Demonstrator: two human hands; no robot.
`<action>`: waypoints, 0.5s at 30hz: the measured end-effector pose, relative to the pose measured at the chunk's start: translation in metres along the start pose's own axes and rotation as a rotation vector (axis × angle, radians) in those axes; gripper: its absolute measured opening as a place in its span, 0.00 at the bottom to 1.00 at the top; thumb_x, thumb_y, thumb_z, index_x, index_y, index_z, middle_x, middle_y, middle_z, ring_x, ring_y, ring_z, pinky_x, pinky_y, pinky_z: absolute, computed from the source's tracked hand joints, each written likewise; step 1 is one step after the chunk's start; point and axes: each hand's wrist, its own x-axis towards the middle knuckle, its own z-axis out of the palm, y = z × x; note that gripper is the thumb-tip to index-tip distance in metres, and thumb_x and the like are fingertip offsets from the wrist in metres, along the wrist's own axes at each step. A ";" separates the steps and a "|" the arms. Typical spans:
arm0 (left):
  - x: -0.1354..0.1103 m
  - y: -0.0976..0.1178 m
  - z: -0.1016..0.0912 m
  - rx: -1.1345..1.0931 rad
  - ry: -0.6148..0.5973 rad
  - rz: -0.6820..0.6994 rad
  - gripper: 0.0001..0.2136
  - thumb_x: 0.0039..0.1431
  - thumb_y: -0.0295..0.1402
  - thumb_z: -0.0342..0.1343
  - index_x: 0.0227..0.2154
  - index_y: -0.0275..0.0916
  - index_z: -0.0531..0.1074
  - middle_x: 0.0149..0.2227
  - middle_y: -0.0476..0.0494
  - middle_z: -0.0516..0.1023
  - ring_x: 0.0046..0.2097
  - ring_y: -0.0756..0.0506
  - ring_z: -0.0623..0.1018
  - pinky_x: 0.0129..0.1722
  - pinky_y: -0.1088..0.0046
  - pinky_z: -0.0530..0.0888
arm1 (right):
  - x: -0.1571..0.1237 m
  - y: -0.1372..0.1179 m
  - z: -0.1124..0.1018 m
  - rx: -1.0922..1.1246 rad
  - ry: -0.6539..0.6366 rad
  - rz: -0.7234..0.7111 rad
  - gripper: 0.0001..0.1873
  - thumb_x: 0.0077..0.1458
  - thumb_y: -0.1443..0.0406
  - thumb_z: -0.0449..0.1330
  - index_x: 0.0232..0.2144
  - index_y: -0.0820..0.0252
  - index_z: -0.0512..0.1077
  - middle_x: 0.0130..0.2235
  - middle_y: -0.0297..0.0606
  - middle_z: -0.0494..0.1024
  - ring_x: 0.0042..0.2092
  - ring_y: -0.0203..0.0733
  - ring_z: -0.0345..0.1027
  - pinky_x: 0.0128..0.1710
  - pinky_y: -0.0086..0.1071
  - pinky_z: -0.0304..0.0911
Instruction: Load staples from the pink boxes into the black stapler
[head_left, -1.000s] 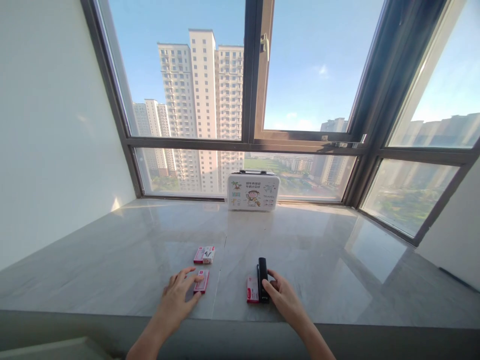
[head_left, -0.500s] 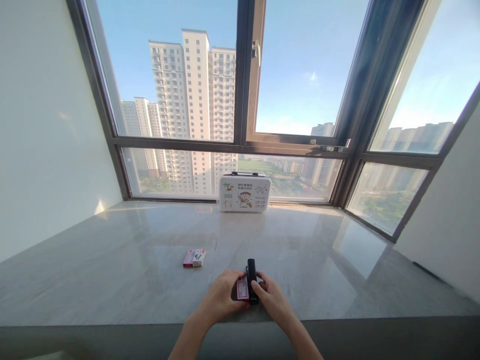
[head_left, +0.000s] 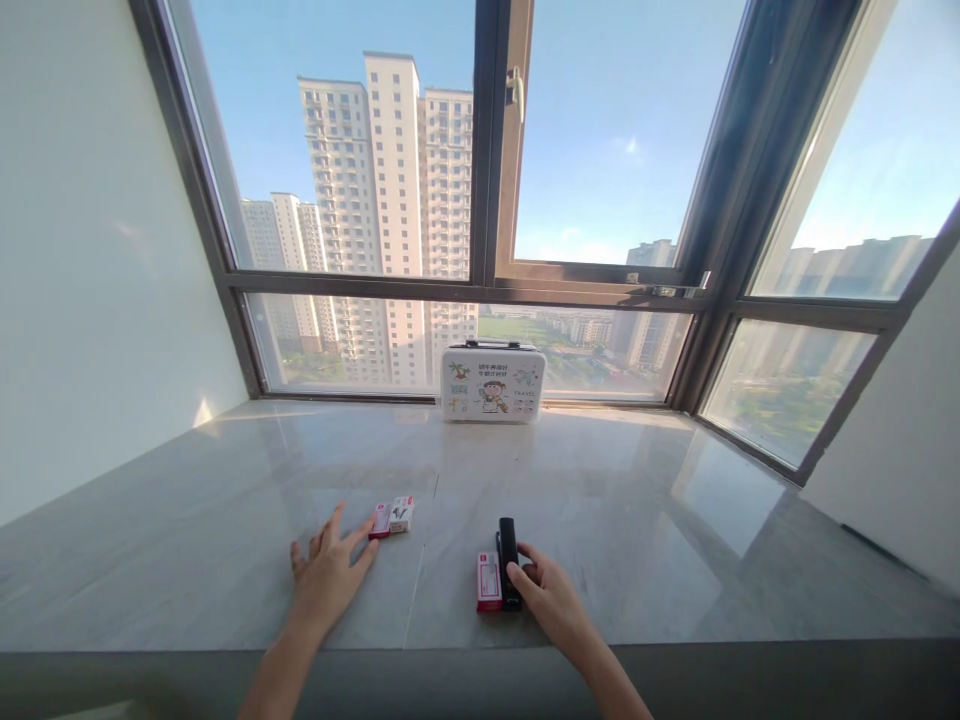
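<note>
My right hand (head_left: 553, 597) grips the side of a black stapler (head_left: 508, 548) on the sill, thumb on its near side. Against the stapler's left side lies a pink-and-white box (head_left: 488, 580), with no hand on it. Farther left, my left hand (head_left: 328, 568) is spread open, fingers apart. Its fingertips reach the left side of another pink-and-white box (head_left: 380, 520); whether they touch it I cannot tell. Beside that box, on its right, sits a small white box (head_left: 402, 513) with a dark picture on top.
A white case (head_left: 491, 385) with cartoon prints and a black handle stands upright against the window at the back. The grey stone sill (head_left: 615, 500) has its front edge just below my hands. Walls rise at both sides.
My left hand has let go of the pink-and-white box by the stapler and moved left to the other two boxes, spreading its fingers. My right hand stays on the stapler.
</note>
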 end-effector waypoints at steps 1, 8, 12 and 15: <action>-0.006 -0.007 0.001 -0.001 -0.016 0.028 0.17 0.60 0.45 0.54 0.52 0.56 0.73 0.69 0.46 0.55 0.64 0.32 0.61 0.63 0.36 0.47 | 0.000 0.001 0.000 -0.003 0.002 0.000 0.35 0.57 0.46 0.58 0.56 0.65 0.70 0.24 0.33 0.68 0.27 0.37 0.60 0.27 0.28 0.55; -0.040 0.001 -0.011 -0.287 -0.193 0.151 0.17 0.56 0.51 0.58 0.43 0.46 0.71 0.59 0.42 0.71 0.60 0.37 0.70 0.65 0.49 0.57 | 0.002 0.004 0.001 -0.005 -0.005 0.006 0.35 0.56 0.45 0.58 0.56 0.66 0.70 0.24 0.32 0.68 0.26 0.37 0.59 0.26 0.28 0.53; -0.048 0.044 -0.022 -0.434 -0.257 0.199 0.18 0.54 0.48 0.61 0.45 0.46 0.70 0.49 0.45 0.77 0.52 0.39 0.76 0.59 0.56 0.67 | 0.001 0.003 0.000 -0.005 -0.015 -0.001 0.36 0.56 0.45 0.58 0.56 0.66 0.70 0.24 0.32 0.68 0.26 0.36 0.59 0.26 0.28 0.53; -0.053 0.089 -0.025 -0.587 -0.304 0.252 0.24 0.54 0.47 0.61 0.52 0.47 0.68 0.53 0.43 0.76 0.55 0.39 0.74 0.56 0.61 0.70 | 0.001 0.002 0.000 -0.012 -0.020 -0.005 0.36 0.56 0.45 0.58 0.56 0.66 0.70 0.24 0.33 0.68 0.27 0.37 0.60 0.27 0.28 0.54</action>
